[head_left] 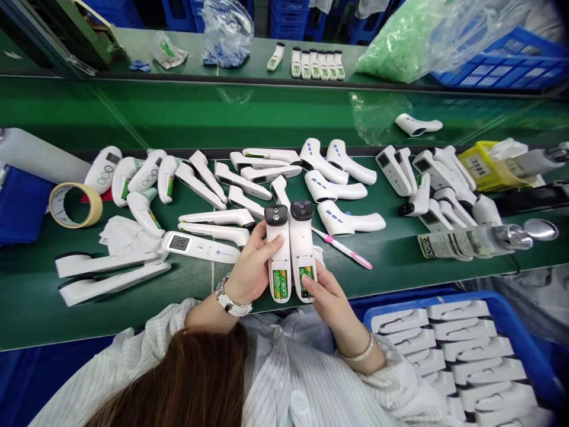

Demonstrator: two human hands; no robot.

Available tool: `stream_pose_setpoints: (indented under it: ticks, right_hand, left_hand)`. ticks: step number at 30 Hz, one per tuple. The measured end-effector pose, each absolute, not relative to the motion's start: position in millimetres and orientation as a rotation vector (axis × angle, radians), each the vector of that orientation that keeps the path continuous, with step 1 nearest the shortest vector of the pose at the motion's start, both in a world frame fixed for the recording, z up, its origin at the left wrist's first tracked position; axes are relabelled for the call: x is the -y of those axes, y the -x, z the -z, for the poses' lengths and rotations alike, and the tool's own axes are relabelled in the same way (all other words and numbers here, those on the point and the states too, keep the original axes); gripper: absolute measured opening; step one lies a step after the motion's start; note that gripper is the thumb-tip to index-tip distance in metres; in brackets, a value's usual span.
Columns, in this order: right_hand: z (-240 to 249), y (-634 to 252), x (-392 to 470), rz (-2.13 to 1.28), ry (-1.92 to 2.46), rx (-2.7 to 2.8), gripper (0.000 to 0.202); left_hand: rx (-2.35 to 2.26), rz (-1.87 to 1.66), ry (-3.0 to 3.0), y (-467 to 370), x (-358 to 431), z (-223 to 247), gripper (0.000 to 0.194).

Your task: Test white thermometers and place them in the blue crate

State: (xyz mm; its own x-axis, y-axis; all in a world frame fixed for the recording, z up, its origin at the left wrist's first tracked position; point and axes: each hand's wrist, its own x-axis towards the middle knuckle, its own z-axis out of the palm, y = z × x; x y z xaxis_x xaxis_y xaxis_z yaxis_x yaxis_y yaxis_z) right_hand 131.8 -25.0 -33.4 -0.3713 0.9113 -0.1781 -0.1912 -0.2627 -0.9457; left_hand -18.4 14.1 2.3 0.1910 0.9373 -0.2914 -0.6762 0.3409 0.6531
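Observation:
Side by side over the bench's near edge, I hold two white handheld thermometers with dark heads and open battery bays showing green batteries. My left hand [249, 267] is closed on the left thermometer [280, 249], thumb across its upper body. The right thermometer [303, 243] is gripped by my right hand [326, 293], whose thumb rests at the battery bay. Beyond my hands lie several more white thermometers [249, 181] on the green bench. A pink and white toothbrush [349, 249] lies to the right. Left of my left hand is a thermometer with a display [202, 246].
A roll of tape [75, 205] stands at left. Pump bottle [480, 240] and yellow basket [482, 166] are at right. Below them, a blue crate [518, 332] holds several white thermometers. A back shelf [186, 44] carries plastic bags and thermometers [316, 64].

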Motion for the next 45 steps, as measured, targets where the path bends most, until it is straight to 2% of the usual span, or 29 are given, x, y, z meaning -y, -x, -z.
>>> stream_pose_setpoints:
  ticks: [8,10,14,17,21,25,27,31,34,38,42,45]
  right_hand:
    - [33,-130,27,-1.729,0.99,1.213,0.038]
    - [30,-128,28,-1.711,1.0,1.253,0.039]
    - [19,-127,31,-1.636,1.017,1.378,0.037]
    - [11,-135,28,-1.524,0.996,1.592,0.028]
    - [12,-153,14,-1.087,1.165,1.876,0.028]
    - [29,-163,-3,-0.604,1.425,2.226,0.031]
    - [32,-165,-7,-0.601,1.404,2.277,0.023]
    - [14,-168,-8,-0.625,1.304,1.944,0.014]
    - [-8,-165,-10,-0.614,1.237,1.801,0.025]
    - [-20,-152,-19,-0.588,1.029,1.953,0.039]
    - [-13,-146,-18,-0.636,0.881,2.07,0.042]
    - [-8,-155,-9,-0.948,0.681,2.02,0.033]
  left_hand:
    - [-0.726,-1.158,-0.439,17,-12,1,0.016]
    - [-0.729,-1.159,-0.419,17,-11,2,0.019]
    - [-0.804,-1.137,-0.381,16,-9,3,0.039]
    - [-0.791,-1.127,-0.385,16,-9,4,0.042]
    - [-0.729,-1.099,-0.315,18,-10,5,0.04]
    - [-0.709,-1.079,-0.3,18,-11,5,0.047]
    - [-0.708,-1.089,-0.322,18,-11,4,0.05]
    - [-0.759,-1.114,-0.351,17,-9,3,0.05]
    - [-0.799,-1.118,-0.361,18,-8,3,0.04]
    - [-0.792,-1.131,-0.37,18,-8,4,0.036]
    - [-0.768,-1.149,-0.38,17,-9,5,0.04]
    - [-0.754,-1.141,-0.35,17,-10,5,0.038]
